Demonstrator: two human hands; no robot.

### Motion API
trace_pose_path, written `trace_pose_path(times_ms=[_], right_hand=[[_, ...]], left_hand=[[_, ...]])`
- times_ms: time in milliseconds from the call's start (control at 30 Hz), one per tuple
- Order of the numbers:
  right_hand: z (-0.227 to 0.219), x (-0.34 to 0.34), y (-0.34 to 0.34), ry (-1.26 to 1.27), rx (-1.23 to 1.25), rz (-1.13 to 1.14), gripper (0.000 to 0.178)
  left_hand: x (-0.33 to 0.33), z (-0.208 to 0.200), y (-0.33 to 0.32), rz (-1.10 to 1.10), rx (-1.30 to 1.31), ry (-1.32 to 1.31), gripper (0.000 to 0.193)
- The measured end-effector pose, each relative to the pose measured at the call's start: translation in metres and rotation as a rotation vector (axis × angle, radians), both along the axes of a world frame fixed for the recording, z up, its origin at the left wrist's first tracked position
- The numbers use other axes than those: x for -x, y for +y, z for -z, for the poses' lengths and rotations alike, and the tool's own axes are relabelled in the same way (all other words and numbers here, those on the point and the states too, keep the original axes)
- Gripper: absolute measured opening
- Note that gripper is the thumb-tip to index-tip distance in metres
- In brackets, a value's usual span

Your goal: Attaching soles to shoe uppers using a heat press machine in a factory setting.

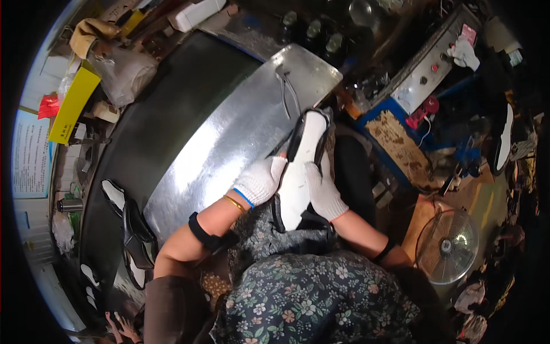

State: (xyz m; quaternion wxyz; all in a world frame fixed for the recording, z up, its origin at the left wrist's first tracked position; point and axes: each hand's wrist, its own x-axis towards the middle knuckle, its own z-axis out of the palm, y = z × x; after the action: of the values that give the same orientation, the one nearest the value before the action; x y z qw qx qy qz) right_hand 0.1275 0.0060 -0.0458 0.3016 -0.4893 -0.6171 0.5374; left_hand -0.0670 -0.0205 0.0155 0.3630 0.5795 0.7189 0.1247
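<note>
A black shoe upper (296,192) with a white insole facing up lies lengthwise in front of me, over my lap by the edge of the metal sheet. My left hand (260,180), in a white knit glove, grips its left side, with the thumb along the black edge. On the opposite side my right hand (325,194), gloved as well, closes round the shoe; its fingers are partly hidden underneath. Beyond the toe end, metal pliers (288,94) rest on the shiny metal sheet (215,137).
Black shoes (136,229) with white insoles lie on the dark belt (154,114) at left. Another person's hand (123,328) shows at lower left. A fan (447,246) stands at right, below a machine panel (421,86) with knobs. Dark bottles (313,30) stand at the back.
</note>
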Motion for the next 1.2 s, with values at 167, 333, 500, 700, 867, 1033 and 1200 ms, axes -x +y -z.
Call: trace_pose_path(times_ms=[167,333,500,700,867,1033,1200], right_hand=[[0.000,0.008,-0.012,-0.084,0.011,0.071,0.085],[0.004,-0.001,-0.004,0.109,-0.069,-0.059,0.070],[-0.010,-0.015,0.032,0.027,0.083,-0.125,0.067],[-0.142,-0.147,0.136,-0.049,0.000,-0.157,0.053],[-0.267,-0.330,0.190,-1.248,-0.539,0.467,0.061],[-0.242,-0.409,0.195,-1.093,-0.318,0.939,0.091],[-0.204,-0.399,0.176,-0.986,-0.897,0.948,0.075]], left_hand=[[-0.014,0.009,0.004,0.074,-0.185,0.444,0.054],[-0.012,0.016,-0.049,0.149,0.007,-0.047,0.092],[-0.034,0.037,-0.068,-0.424,0.085,-1.469,0.078],[0.057,-0.014,-0.063,-0.683,0.038,-1.279,0.052],[0.077,-0.022,-0.109,0.352,-0.246,0.521,0.066],[0.029,0.009,-0.067,0.321,-0.460,0.331,0.058],[-0.040,-0.003,-0.025,0.269,-0.440,-0.253,0.051]])
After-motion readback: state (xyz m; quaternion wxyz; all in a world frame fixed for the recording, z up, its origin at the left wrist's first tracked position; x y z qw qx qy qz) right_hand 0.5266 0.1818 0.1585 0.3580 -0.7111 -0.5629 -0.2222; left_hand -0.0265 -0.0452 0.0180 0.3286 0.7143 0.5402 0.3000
